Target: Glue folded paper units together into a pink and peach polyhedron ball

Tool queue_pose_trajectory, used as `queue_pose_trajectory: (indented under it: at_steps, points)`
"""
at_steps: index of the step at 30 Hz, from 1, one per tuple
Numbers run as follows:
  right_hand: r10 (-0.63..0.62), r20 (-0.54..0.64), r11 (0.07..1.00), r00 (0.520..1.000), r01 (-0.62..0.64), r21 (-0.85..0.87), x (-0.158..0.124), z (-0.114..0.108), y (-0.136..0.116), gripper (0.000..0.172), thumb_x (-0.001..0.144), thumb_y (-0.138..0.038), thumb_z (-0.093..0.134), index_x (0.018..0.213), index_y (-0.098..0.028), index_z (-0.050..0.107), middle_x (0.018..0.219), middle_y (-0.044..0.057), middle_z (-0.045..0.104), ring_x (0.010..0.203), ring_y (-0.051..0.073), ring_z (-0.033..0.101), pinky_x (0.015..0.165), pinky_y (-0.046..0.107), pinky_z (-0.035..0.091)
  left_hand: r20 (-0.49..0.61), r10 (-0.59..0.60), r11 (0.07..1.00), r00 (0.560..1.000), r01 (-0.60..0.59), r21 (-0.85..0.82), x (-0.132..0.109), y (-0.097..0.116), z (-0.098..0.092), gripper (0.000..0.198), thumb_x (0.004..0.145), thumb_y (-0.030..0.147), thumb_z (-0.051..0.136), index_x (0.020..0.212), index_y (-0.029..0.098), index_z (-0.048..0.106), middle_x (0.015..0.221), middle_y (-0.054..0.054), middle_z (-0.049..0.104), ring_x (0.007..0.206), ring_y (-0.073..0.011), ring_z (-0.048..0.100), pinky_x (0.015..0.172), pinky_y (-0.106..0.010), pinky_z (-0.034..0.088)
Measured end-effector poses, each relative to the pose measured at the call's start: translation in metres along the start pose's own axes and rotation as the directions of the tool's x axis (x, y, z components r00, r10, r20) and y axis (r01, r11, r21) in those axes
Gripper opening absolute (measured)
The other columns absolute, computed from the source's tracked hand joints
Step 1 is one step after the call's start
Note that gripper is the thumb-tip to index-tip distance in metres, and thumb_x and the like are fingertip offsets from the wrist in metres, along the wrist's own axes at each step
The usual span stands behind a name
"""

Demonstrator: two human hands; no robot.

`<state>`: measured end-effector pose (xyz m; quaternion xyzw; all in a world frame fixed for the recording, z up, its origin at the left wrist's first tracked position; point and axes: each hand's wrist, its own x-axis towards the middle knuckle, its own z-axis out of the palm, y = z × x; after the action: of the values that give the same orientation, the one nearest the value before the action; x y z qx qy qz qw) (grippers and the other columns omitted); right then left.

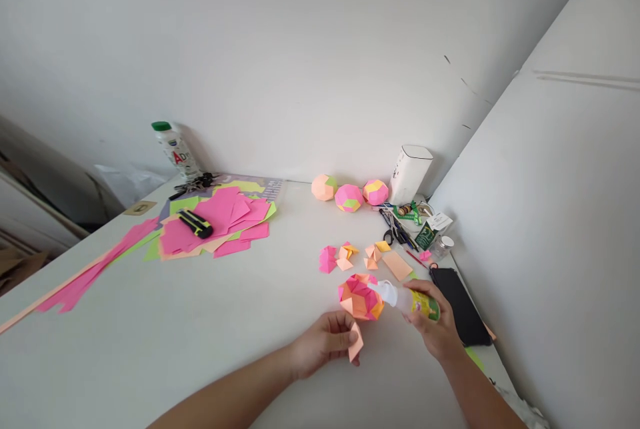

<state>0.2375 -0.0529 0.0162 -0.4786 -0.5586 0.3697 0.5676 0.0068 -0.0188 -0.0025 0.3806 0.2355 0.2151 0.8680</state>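
Observation:
My left hand [330, 342] pinches a folded peach paper piece [355, 343] between thumb and fingers, low over the table. In my right hand [443, 325] is a glue bottle [417, 302] with a yellow-green label, tilted so its white nozzle [383, 289] points left. Just beyond my left hand sits a bowl-shaped paper ball [360, 295] in pink, peach and orange, its hollow side facing up. The nozzle tip overlaps the ball's right rim in view; whether they touch, I cannot tell. Behind it lie a pink folded piece [328, 259] and peach folded pieces [345, 257].
Three finished-looking paper balls [349, 197] stand by the wall near a white container [411, 174]. Scissors [389, 237], pens and a small jar [443, 246] crowd the right edge beside a black pouch [460, 305]. At left, a cutter [196, 223] rests on paper sheets [225, 212], near a white bottle [177, 152].

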Motion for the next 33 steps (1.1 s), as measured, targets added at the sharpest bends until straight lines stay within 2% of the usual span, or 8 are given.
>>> queue_pose_trajectory:
  at_steps: [4, 8, 14, 17, 22, 33]
  points:
    - [0.049, 0.022, 0.990, 0.999, -0.051, 0.128, -0.001, 0.003, 0.007, 0.040, 0.070, -0.052, 0.070, 0.094, -0.024, 0.054, 0.079, 0.001, 0.052, 0.053, 0.012, 0.046, 0.047, 0.026, 0.040, 0.047, 0.010, 1.000, 0.999, -0.010, -0.015, 0.001, 0.002, -0.001, 0.030, 0.071, 0.038, 0.072, 0.064, 0.014, 0.055, 0.058, 0.000, 0.053, 0.057, -0.0103, 0.048, 0.068, -0.031, 0.047]
    - [0.082, 0.027, 0.992, 0.996, -0.084, 0.090, 0.002, 0.008, 0.006, 0.040, 0.069, -0.054, 0.069, 0.090, -0.023, 0.055, 0.078, 0.001, 0.051, 0.052, 0.011, 0.044, 0.045, 0.025, 0.038, 0.088, 0.006, 1.000, 0.996, -0.006, 0.000, 0.002, 0.003, -0.001, 0.031, 0.072, 0.040, 0.070, 0.061, 0.014, 0.057, 0.059, 0.001, 0.048, 0.059, -0.0102, 0.045, 0.070, -0.030, 0.045]
    - [0.014, 0.087, 0.997, 0.996, -0.020, 0.079, 0.001, 0.013, -0.003, 0.028, 0.072, -0.044, 0.070, 0.084, -0.023, 0.056, 0.077, 0.002, 0.051, 0.065, 0.016, 0.050, 0.054, 0.028, 0.042, 0.046, -0.005, 0.994, 0.999, 0.010, -0.105, 0.001, 0.002, -0.003, 0.024, 0.069, 0.034, 0.072, 0.065, 0.014, 0.061, 0.060, 0.000, 0.052, 0.060, -0.0115, 0.049, 0.067, -0.030, 0.046]
    - [-0.005, 0.145, 0.994, 0.989, -0.011, 0.106, -0.001, 0.014, -0.005, 0.022, 0.074, -0.037, 0.069, 0.086, -0.025, 0.055, 0.075, 0.000, 0.050, 0.065, 0.016, 0.049, 0.054, 0.027, 0.041, 0.052, -0.009, 0.994, 0.999, 0.014, -0.111, 0.001, 0.002, -0.004, 0.022, 0.070, 0.032, 0.071, 0.064, 0.014, 0.059, 0.059, -0.001, 0.056, 0.060, -0.0123, 0.052, 0.068, -0.031, 0.046]
    - [-0.003, 0.190, 0.999, 0.982, -0.005, 0.044, -0.001, 0.016, -0.008, 0.023, 0.074, -0.037, 0.069, 0.086, -0.024, 0.054, 0.074, 0.000, 0.051, 0.060, 0.015, 0.050, 0.051, 0.027, 0.042, 0.028, -0.024, 0.993, 0.999, 0.028, -0.119, 0.001, 0.001, -0.004, 0.020, 0.070, 0.029, 0.070, 0.065, 0.014, 0.059, 0.058, -0.002, 0.058, 0.060, -0.0138, 0.056, 0.070, -0.032, 0.047]
    - [-0.026, 0.166, 0.996, 0.986, 0.039, -0.076, -0.002, 0.014, -0.012, 0.024, 0.071, -0.040, 0.071, 0.083, -0.024, 0.059, 0.076, 0.002, 0.060, 0.062, 0.017, 0.058, 0.053, 0.028, 0.047, 0.016, -0.043, 0.997, 0.999, 0.044, -0.062, 0.000, -0.001, -0.005, 0.021, 0.071, 0.030, 0.071, 0.068, 0.014, 0.059, 0.061, -0.001, 0.061, 0.061, -0.0140, 0.058, 0.071, -0.033, 0.046]
